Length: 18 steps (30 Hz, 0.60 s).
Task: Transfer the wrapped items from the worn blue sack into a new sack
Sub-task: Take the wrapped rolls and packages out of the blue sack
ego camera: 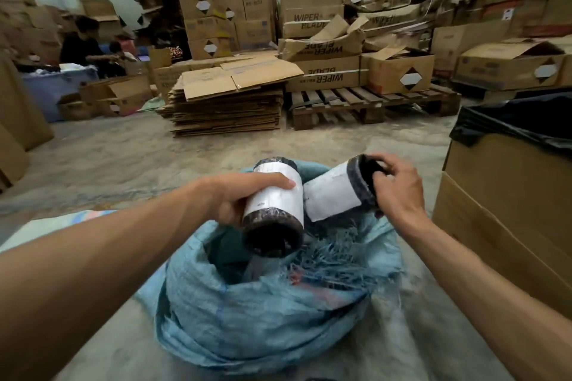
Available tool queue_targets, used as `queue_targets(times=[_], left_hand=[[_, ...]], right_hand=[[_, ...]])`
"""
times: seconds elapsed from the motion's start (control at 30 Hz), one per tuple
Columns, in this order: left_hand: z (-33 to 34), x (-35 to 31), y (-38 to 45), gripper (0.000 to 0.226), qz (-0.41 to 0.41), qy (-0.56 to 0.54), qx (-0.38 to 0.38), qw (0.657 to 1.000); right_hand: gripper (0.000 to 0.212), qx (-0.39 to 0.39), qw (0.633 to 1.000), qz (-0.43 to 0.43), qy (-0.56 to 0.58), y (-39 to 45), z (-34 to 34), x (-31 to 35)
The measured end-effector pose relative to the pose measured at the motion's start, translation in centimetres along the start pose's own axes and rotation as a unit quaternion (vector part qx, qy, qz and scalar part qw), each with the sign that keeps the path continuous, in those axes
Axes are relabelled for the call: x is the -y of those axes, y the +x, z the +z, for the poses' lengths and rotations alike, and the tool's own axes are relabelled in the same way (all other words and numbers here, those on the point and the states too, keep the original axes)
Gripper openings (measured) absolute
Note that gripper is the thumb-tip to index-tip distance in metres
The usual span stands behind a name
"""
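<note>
Hands work above the open mouth of the blue sack (247, 312), which sits slumped on the concrete floor (130, 158) with its frayed rim pushed down. The left hand (238, 195) grips one roll (274, 204), fingers curled over its white label, dark end tilted down toward the sack opening. The right hand (399, 192) pinches the dark plastic end of a second roll (337, 192), which lies tilted, its lower end just beside the first roll. Both rolls are clear of the sack interior; what remains inside cannot be told. A pale sack (46, 226) lies flat under the left forearm. A carton lined with black plastic (507, 120) stands to the right. Flattened cardboard (229, 102) and a pallet (371, 102) of boxes (399, 71) stand beyond. A person (83, 46) sits at far left.
</note>
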<state>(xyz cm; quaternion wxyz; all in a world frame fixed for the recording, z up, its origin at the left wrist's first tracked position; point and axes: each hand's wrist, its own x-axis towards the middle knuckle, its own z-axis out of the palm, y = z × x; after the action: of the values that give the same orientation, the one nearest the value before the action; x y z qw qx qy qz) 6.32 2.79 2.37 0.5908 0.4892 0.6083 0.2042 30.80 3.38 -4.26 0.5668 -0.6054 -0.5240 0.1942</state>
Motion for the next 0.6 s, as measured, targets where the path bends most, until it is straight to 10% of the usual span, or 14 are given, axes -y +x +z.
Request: queue_targets(times=[0.17, 0.6], left_hand=[[-0.6, 0.9, -3.8, 0.105, 0.098, -0.019, 0.046, 0.994], [-2.4, 13.6, -21.6, 0.079, 0.25, 0.136, 0.019, 0.958]], right_hand=[[0.037, 0.052, 0.995, 0.048, 0.063, -1.7, -1.7, 2.4], [0.036, 0.253, 0.965, -0.07, 0.017, -16.9, -6.1, 10.6]])
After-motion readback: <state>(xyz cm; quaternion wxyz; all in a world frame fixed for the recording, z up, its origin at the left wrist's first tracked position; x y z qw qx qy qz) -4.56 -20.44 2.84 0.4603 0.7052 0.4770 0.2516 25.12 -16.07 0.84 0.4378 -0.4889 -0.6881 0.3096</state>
